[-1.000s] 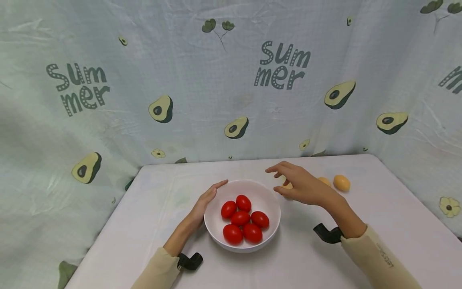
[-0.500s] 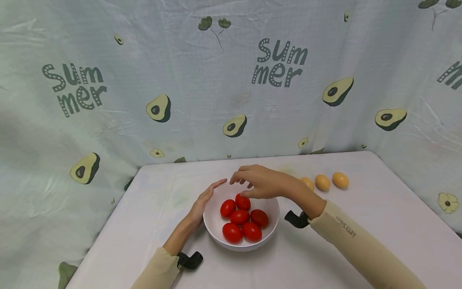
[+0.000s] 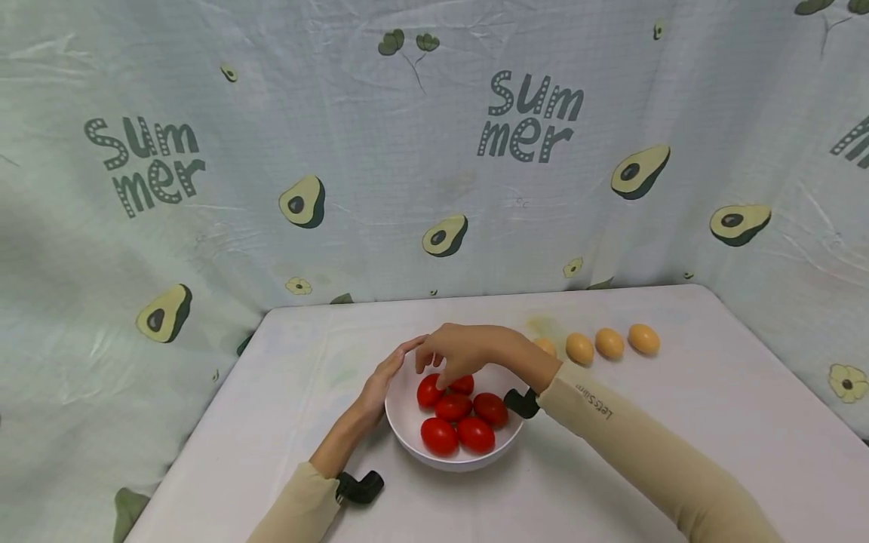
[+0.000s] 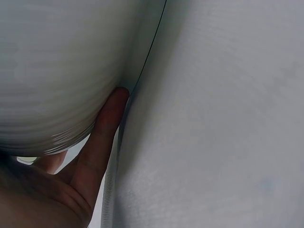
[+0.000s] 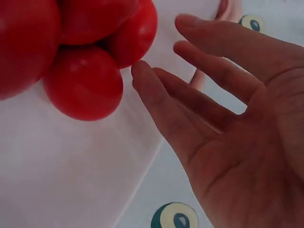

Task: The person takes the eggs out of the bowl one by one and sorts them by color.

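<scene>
A white bowl [image 3: 405, 422] holding several glossy red egg-shaped pieces [image 3: 440, 437] stands mid-table. My left hand [image 3: 380, 383] rests along its left side; in the left wrist view, extended fingers [image 4: 97, 147] lie against the bowl's outer wall [image 4: 61, 71]. Over the bowl's far part reaches my right hand [image 3: 462, 348], fingers spread and bent downward, partly covering the rear red pieces. The right wrist view shows that hand [image 5: 237, 128] holding nothing, a fingertip right at the edge of a red piece [image 5: 135, 35] in the cluster.
Several orange-yellow egg-shaped pieces [image 3: 609, 344] lie in a row at the table's back right, one partly behind the right forearm. A pale cloth [image 3: 380, 151] printed with avocados hangs behind the white table [image 3: 591, 467].
My right hand has moved left from beside the yellow pieces to above the bowl, and its fingers have dipped toward the red pieces. The left hand stays against the bowl.
</scene>
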A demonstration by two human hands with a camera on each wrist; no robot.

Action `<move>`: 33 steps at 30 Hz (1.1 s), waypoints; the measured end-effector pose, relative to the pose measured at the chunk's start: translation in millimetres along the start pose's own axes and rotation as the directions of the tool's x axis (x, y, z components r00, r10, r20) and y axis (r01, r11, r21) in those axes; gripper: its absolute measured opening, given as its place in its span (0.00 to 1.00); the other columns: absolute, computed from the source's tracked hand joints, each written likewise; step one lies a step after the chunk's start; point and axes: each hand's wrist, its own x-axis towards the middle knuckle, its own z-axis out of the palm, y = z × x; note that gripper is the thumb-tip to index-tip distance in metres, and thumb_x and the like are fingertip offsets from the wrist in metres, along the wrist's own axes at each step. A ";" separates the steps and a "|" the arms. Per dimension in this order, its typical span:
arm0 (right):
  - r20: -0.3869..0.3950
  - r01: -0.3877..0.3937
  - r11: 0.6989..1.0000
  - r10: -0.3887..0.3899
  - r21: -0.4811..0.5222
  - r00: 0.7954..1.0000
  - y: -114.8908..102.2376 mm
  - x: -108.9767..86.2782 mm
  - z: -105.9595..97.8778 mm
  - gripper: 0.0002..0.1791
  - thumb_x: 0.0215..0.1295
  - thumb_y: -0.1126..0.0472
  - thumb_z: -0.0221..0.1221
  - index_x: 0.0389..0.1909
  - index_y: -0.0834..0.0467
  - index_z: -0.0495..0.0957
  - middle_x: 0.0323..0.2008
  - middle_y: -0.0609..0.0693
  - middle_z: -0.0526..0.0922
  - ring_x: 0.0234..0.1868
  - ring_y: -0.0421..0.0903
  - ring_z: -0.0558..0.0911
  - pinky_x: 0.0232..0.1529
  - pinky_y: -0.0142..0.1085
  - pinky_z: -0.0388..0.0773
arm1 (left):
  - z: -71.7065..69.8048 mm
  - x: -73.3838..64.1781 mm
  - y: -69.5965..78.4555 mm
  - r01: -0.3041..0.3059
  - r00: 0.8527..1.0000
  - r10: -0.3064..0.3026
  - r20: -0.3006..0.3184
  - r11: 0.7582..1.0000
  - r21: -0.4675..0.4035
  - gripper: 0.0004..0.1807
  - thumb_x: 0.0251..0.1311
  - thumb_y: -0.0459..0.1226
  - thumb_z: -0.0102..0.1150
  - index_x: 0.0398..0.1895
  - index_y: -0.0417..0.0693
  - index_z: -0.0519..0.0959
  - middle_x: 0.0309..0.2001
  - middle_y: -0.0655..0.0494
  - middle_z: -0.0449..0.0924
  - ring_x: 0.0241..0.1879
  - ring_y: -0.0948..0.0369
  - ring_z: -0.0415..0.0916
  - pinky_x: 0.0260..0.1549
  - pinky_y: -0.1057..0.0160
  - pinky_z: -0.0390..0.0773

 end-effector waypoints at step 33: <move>0.168 -0.089 0.992 0.104 -0.091 0.980 -11.2 22.4 12.1 0.17 0.56 0.62 0.75 0.42 0.38 0.85 0.44 0.41 0.83 0.46 0.41 0.79 0.42 0.34 0.85 | -3.3 0.2 0.4 -0.061 0.997 0.059 0.059 0.998 0.025 0.30 0.83 0.48 0.23 0.80 0.49 0.61 0.82 0.50 0.56 0.83 0.48 0.46 0.82 0.42 0.40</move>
